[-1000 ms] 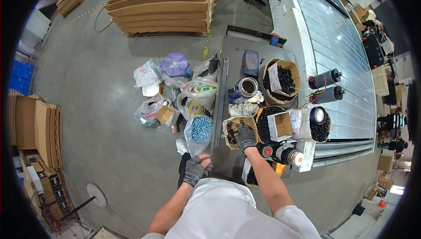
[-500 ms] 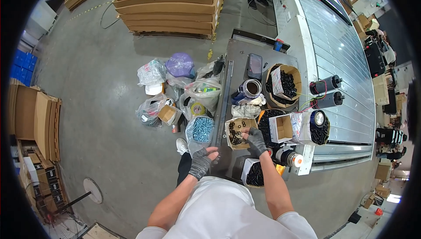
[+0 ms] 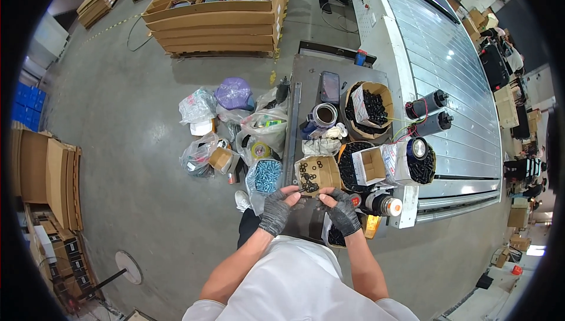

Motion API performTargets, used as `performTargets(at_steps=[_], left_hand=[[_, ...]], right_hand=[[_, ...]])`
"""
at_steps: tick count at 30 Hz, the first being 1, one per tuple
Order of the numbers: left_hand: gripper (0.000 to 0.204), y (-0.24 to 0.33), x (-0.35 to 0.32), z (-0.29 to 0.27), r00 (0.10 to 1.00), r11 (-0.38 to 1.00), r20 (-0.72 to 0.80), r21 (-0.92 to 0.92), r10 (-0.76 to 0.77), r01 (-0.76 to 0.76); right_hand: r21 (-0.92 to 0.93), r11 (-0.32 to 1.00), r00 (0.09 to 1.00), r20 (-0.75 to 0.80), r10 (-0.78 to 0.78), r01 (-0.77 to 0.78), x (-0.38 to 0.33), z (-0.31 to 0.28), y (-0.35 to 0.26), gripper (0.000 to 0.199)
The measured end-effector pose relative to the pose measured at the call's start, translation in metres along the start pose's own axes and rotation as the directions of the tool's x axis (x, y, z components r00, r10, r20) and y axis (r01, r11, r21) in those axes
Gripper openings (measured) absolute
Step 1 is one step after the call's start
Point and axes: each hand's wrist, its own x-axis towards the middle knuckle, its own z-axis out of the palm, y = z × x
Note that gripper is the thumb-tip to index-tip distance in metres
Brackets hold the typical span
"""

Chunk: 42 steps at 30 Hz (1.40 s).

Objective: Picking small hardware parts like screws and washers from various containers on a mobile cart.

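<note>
Your gloved left hand (image 3: 275,211) and right hand (image 3: 343,212) meet just below the small cardboard box (image 3: 318,174) of dark parts; your fingertips (image 3: 292,191) touch its near edge.

Small cardboard box (image 3: 318,172) of parts sits on the metal table (image 3: 312,79), right in front of both hands (image 3: 276,210), which are close together at its near edge. Round tubs (image 3: 369,104) lie further back and right, bags (image 3: 235,126) on the floor to the left, stacked trays (image 3: 218,20) way behind.

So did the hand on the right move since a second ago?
Yes. The right hand came back toward the person and the left hand, off the small cardboard box of dark parts it was reaching over.
</note>
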Motion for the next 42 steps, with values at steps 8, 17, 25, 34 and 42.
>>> performTargets(at_steps=[8,17,25,34,42], left_hand=[[0.030,-0.003,0.000,0.004,0.999,0.993,-0.015,-0.113,-0.038,0.036],[0.029,-0.004,0.002,0.011,1.000,0.986,-0.024,-0.166,-0.002,-0.002],[0.030,-0.017,0.011,0.012,0.998,0.993,-0.066,-0.114,0.004,-0.011],[0.029,-0.015,0.014,0.015,0.996,0.973,-0.063,-0.227,-0.062,0.046],[0.029,-0.016,0.015,0.015,0.997,0.964,-0.024,-0.260,-0.070,0.062]], right_hand=[[0.215,0.968,0.992,0.023,0.123,-0.125,-0.008,0.010,-0.008,0.020],[-0.226,0.948,0.972,-0.010,-0.234,0.225,-0.005,0.017,-0.004,0.022],[-0.189,0.964,0.975,-0.085,-0.204,0.186,-0.005,0.027,0.000,0.021],[0.095,0.993,0.992,-0.110,-0.064,0.074,-0.004,0.019,0.004,0.020],[0.119,0.989,0.988,-0.135,-0.077,0.093,-0.004,0.018,0.000,0.020]])
